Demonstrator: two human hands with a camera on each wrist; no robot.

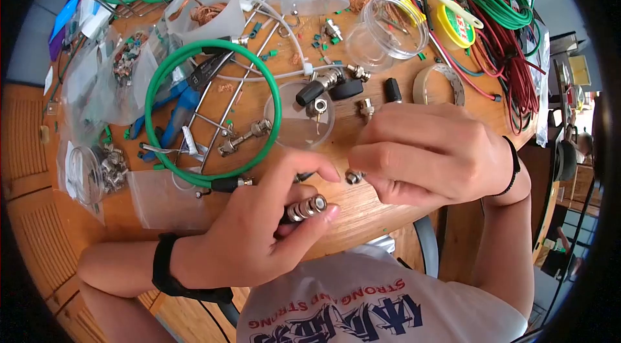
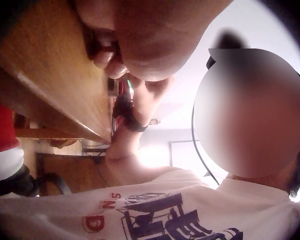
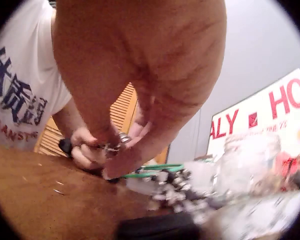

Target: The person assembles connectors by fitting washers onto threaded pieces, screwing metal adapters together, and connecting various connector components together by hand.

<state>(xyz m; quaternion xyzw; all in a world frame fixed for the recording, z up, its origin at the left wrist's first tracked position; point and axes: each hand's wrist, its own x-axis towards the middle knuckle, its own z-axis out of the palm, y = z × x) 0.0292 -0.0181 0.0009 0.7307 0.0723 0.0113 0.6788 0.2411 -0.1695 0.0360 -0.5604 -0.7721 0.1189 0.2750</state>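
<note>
My left hand (image 1: 259, 220) grips a metal coaxial connector (image 1: 306, 208) between curled fingers and thumb, its round open end facing up and right. A dark part behind it is mostly hidden by the fingers. My right hand (image 1: 433, 155) is a short way to the right, fingers curled and thumb tucked under, pinching a small metal connector part (image 1: 353, 177) at the fingertips. In the right wrist view, metal pieces (image 3: 111, 148) show at the fingertips of the right hand (image 3: 140, 65), close to the left hand (image 3: 85, 150).
A green cable loop (image 1: 277, 110) with connectors lies left of centre, over blue-handled pliers (image 1: 181, 110). Beyond the hands are a shallow clear dish (image 1: 284, 124), loose connectors (image 1: 317, 107), a tape roll (image 1: 440, 84) and a clear jar (image 1: 394, 26). Plastic bags (image 1: 162, 200) lie left.
</note>
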